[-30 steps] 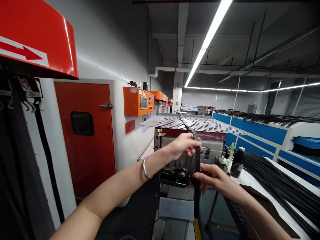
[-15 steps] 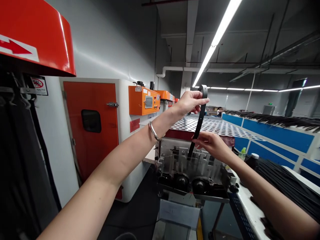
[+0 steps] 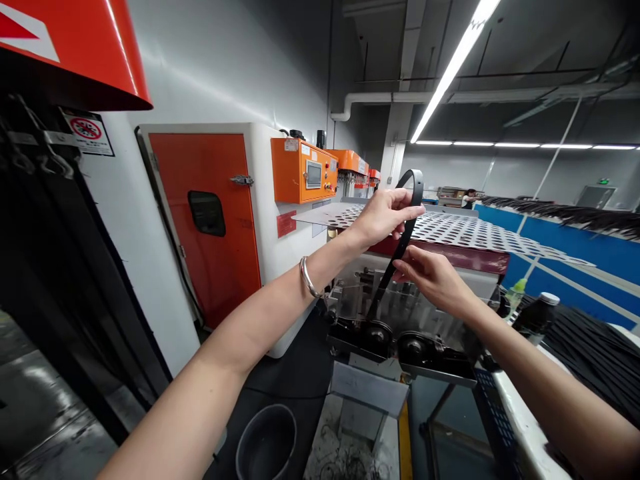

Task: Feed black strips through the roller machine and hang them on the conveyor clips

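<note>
The left grip [image 3: 387, 217] pinches the black strap [image 3: 387, 277] near its loop and the right grip [image 3: 434, 277] pinches it lower, before the machine [image 3: 425, 323], where a loosened hold could let it twist or snag.

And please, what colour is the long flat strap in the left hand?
The long flat strap is black; the head view shows it best.

Around the centre of the frame are one left hand [image 3: 381, 217], one right hand [image 3: 434, 275], one black strap [image 3: 387, 280], one bangle [image 3: 306, 277] and one perforated sheet [image 3: 465, 229], with two dark wheels [image 3: 379, 336] lower down. The left half has one screen [image 3: 313, 175], one door [image 3: 213, 270], one window [image 3: 207, 213] and one latch [image 3: 242, 180]; lower centre, one bucket [image 3: 267, 427]; lower right, two bottles [image 3: 536, 317].
</note>
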Tool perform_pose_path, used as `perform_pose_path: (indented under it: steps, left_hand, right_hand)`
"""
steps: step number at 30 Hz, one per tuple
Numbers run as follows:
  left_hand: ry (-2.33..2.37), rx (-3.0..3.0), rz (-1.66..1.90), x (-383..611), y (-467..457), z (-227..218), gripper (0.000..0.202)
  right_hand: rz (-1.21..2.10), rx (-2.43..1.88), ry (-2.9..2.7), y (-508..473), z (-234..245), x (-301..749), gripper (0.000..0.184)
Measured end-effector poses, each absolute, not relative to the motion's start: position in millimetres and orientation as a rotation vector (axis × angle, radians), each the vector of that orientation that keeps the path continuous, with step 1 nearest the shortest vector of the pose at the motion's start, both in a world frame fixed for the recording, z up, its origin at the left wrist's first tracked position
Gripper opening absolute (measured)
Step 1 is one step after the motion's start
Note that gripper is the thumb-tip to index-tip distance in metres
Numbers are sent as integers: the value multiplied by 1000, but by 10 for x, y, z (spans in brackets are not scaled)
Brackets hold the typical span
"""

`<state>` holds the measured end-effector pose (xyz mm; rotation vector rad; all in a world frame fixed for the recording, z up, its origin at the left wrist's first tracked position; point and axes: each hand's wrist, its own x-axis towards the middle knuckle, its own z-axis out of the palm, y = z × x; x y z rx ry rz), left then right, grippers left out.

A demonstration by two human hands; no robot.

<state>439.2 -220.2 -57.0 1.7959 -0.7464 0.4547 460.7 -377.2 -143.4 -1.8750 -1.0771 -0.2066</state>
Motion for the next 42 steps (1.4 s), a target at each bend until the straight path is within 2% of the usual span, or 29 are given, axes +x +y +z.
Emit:
perform_pose_path:
  steps: [7,12,18,20,23,25,28,31,34,38,42]
  left_hand:
    - [-746,1789,469,4429,-2230,-585,22]
    - [-716,1888,457,4398,-2266,-597,27]
    - [-726,2096,467,4362,-2253,-779,34]
    - [-701,2172,512,4385,-2263,-871,34]
    - [-605,2315,603,4417,-2292,-1028,29]
    - [-521,2383,706,4389,-2299,-1139,26]
    - [-501,2320,862,4199,-2254,-1332,25]
    - [-480,2136,858,3833,-2166,-1652,24]
    - [-293,1978,729,3398,-2122,-2182,24]
    - [21,1900,363,2884,-2198,-3059,29]
    - [244,1809,86,2509,-2298,-3728,34]
  right_hand:
    - [-335,-2023,-1093,-3883,-1358,4563,28]
    - [-323,-2155,-1102,-3996,-1369,4574,22]
    - [-773,-2483,-999,-4203,-1453,4314,29]
    - [-702,-2461,-919,-4291,-1489,4123,32]
    - [-346,-2381,-923,-4403,-1678,3848,34]
    - [-87,-2349,-942,-4455,-1968,3727,36]
    - [180,-2351,-908,-4494,-2667,3687,43]
    - [298,-2272,-750,-4467,-3471,3802,43]
    - [214,-2036,-527,-4352,-4062,4002,42]
    - [138,-1932,-399,-4145,-4374,4265,50]
    - [127,-1972,-357,-4039,-4444,4421,40]
